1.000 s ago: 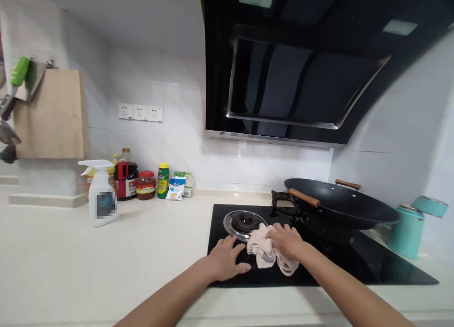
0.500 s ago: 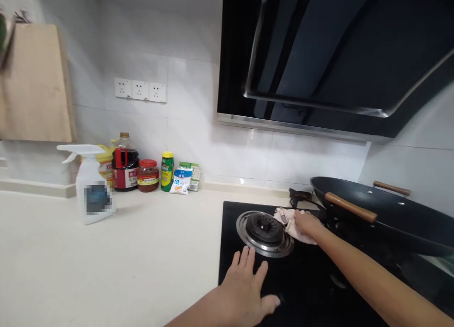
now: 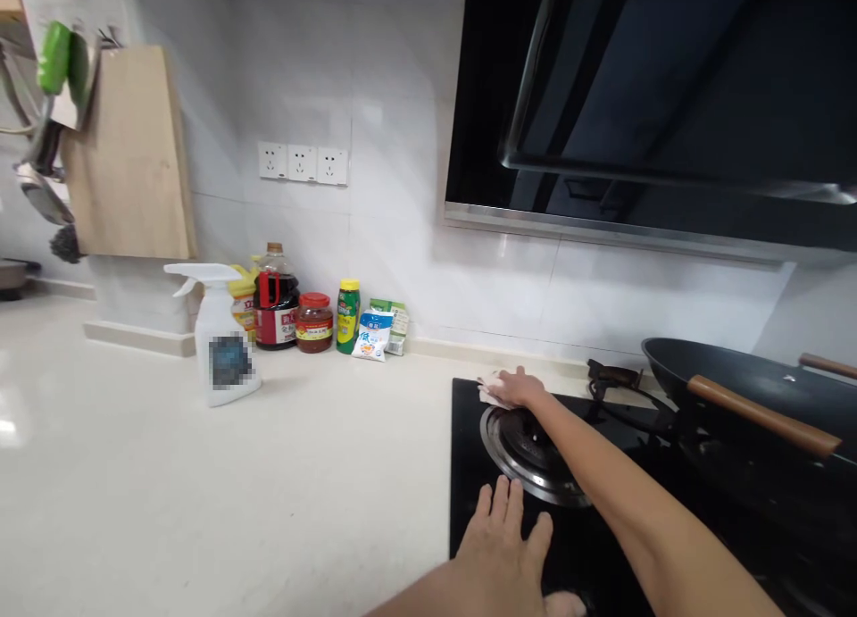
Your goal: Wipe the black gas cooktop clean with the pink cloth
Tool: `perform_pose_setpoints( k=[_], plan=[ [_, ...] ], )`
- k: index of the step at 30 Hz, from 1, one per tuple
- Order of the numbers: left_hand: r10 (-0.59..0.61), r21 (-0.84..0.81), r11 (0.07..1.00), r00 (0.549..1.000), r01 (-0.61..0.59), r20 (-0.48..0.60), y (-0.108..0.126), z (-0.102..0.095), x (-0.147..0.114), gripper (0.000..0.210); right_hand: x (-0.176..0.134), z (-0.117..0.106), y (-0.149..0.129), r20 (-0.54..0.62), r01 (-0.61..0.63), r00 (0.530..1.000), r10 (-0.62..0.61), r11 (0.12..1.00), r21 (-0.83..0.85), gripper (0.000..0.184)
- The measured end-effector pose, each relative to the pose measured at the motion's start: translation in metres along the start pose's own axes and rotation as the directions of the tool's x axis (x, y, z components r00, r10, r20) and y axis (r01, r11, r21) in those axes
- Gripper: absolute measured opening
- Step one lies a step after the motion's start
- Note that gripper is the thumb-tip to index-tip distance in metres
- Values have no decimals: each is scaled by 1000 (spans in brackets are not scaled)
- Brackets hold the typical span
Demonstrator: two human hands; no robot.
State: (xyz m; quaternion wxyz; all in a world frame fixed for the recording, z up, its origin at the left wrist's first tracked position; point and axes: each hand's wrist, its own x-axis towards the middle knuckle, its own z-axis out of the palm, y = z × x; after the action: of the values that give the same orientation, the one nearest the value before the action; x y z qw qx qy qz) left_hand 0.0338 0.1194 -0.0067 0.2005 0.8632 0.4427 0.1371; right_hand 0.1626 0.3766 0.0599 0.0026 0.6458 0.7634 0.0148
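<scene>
Nearest, the person's left hand [image 3: 499, 550] was spread wide over the front of the black hob [image 3: 467, 483], fingers pointing away and holding nothing; whether its palm bore on the glass could not be told. Beyond it lay the burner [image 3: 501, 452], partly hidden by the right forearm. Farther back, the right hand [image 3: 523, 387] was partly closed over the cloth [image 3: 494, 390], which had swung from the burner's right side round to the hob's back-left corner, just behind the metal ring. That suggested the wiping had passed behind the burner to the edge by the bench [image 3: 348, 474]. The cloth was bunched, its loose end pointing left from under the fingers; its visible strip slanted slightly down to the right, but its full long axis was hidden by the hand.
</scene>
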Motion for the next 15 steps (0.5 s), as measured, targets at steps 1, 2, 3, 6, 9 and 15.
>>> perform_pose_setpoints(
  k=[1, 2, 3, 6, 9, 15],
  plan=[
    [-5, 10, 1000, 1000, 5, 5, 3, -3, -1, 87, -2, -2, -11, 12, 51, 999, -51, 999, 18, 66],
    [-13, 24, 1000, 1000, 13, 11, 6, -8, -3, 86, -4, -3, -21, 24, 108, 994, -109, 993, 42, 67],
    [-20, 42, 999, 1000, 19, 23, 10, -12, -5, 86, -8, -5, -31, 36, 171, 984, -173, 983, 69, 67],
    [-23, 89, 996, 999, 19, 44, 19, -24, -12, 86, -24, -8, -58, 67, 378, 919, -390, 915, 140, 68],
    [9, 135, 991, 1000, -9, 1, 17, -25, -16, 84, -47, -12, -76, 144, 578, 784, -604, 795, 185, 72],
    [74, 223, 973, 995, -56, -72, 3, -12, -12, 85, -58, -10, -71, 236, 783, 526, -817, 574, 240, 65]
  ],
)
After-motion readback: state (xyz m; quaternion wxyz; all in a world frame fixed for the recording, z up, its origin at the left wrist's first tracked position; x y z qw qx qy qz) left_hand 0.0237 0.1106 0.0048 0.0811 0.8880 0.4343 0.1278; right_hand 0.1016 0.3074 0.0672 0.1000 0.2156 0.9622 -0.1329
